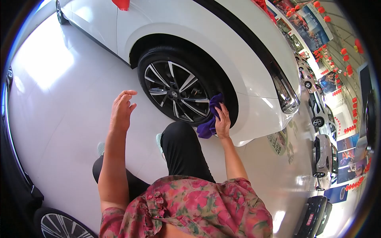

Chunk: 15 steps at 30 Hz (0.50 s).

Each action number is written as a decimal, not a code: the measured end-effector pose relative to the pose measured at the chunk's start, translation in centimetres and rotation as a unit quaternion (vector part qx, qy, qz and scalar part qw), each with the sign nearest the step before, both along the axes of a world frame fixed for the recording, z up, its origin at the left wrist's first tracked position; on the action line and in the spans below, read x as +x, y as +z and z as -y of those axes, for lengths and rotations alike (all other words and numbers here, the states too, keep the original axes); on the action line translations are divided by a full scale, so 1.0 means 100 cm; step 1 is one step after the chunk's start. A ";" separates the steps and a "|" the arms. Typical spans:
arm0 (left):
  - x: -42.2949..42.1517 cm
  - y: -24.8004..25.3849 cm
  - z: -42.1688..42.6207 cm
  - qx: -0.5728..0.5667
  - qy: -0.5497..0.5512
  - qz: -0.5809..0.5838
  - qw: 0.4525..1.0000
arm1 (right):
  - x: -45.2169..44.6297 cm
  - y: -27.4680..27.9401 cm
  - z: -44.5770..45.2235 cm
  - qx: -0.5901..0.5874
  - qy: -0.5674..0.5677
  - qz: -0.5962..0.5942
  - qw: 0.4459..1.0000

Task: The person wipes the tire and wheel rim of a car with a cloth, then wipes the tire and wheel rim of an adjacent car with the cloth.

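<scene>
A purple cloth (207, 127) is bunched in my right hand (223, 121), pressed against the tire's sidewall and the rim edge at the lower right of the wheel. The wheel (174, 94) has a black and silver alloy rim and a black tire (222, 85). It sits under the fender of a white car (254, 75). My left hand (123, 104) hangs in the air to the left of the wheel, fingers partly curled and apart, holding nothing.
My bent knee (180, 137) is close below the wheel. Behind me at lower left stands a dark car with a multi-spoke wheel (63, 227). Several other cars, including a white one (323, 160), line the right side. Glossy pale floor (71, 119) spreads to the left.
</scene>
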State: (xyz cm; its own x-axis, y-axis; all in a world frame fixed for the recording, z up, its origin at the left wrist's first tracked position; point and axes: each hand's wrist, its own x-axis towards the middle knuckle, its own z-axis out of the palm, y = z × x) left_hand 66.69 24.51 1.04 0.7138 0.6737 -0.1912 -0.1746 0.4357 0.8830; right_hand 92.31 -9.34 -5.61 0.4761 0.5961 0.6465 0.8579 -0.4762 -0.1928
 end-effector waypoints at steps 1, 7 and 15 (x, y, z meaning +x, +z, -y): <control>0.001 0.002 0.001 -0.005 0.001 -0.004 1.000 | -0.004 0.009 -0.008 0.015 0.006 0.013 1.000; 0.007 -0.004 -0.002 -0.031 -0.005 0.002 1.000 | 0.000 0.086 -0.080 0.040 0.053 0.115 0.991; 0.021 -0.003 0.000 -0.039 0.003 -0.005 0.999 | 0.032 0.096 -0.196 -0.114 0.014 0.201 0.973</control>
State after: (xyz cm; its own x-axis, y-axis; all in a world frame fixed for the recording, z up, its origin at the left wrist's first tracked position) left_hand 68.83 24.52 0.79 0.7080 0.6604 -0.2503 -0.1683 0.5019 0.8484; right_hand 95.53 10.29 3.99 0.1927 0.7549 0.6269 0.8554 -0.4423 0.2696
